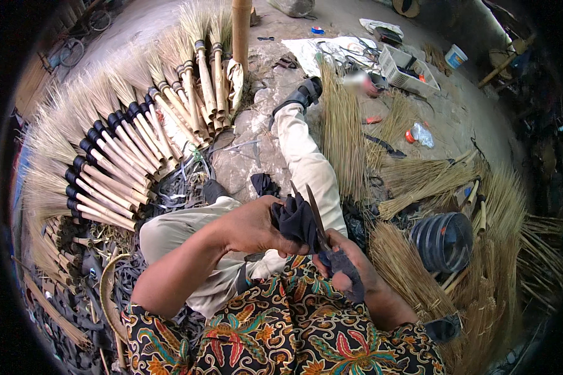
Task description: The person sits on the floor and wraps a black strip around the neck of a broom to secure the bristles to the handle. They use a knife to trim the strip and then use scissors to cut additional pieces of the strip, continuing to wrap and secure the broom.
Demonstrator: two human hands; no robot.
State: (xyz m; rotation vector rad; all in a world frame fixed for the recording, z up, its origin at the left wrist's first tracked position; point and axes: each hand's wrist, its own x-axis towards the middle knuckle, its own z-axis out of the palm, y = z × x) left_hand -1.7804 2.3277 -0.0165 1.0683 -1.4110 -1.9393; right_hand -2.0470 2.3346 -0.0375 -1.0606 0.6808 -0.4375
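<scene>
The left hand [253,225] is closed on a dark piece of cloth [296,220] above the lap. The right hand [344,262] grips what look like scissors [316,215], blades against the cloth. Finished brooms [125,144] fan out at left; loose straw bundles [344,137] lie right.

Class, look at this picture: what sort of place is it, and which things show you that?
Probably a floor-level broom-making workshop: finished brooms fanned out in rows, loose bundles of straw, and the right hand working scissors on dark cloth.
</scene>
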